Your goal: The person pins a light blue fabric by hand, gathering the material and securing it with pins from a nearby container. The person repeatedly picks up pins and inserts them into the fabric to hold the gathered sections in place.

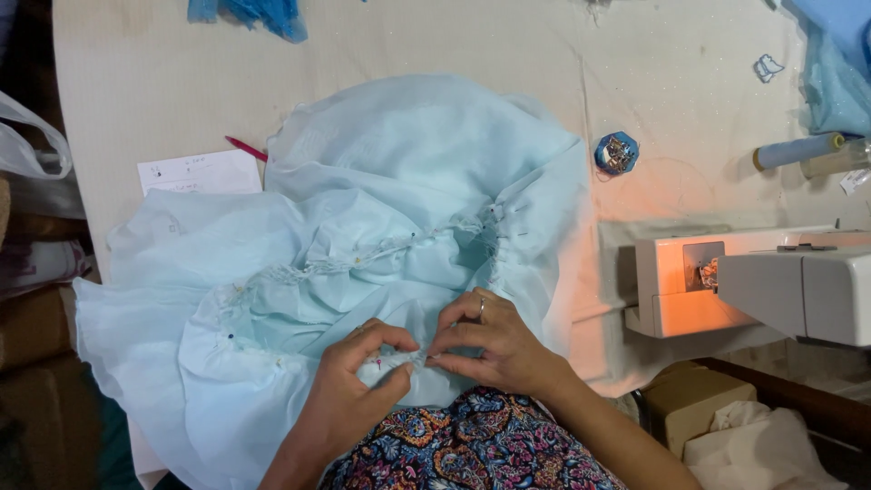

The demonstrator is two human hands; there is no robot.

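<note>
Pinching going on at the near edge of the pale blue fabric (pixel 363 245), so I'll use that heap as my landmark and sweep left to right. At its left edge a white paper note (pixel 200 172) and a red pen (pixel 246 148) lie on the table (pixel 136 82), well clear of the work. My left hand (pixel 349 386) comes up from below the heap, thumb and forefinger closed on a small fold at the gathered seam (pixel 363 259). Right hand (pixel 494 345) meets it from the other side, fingertips nipping the same fold, so the two pinches nearly touch. That seam runs diagonally across the heap, rising up and to the right away from both hands, with pin heads dotted along it. Honestly neither hand is nearer, both are on it. Past the heap's right edge sit a blue pincushion (pixel 617 152) and the sewing machine (pixel 771 286).
</note>
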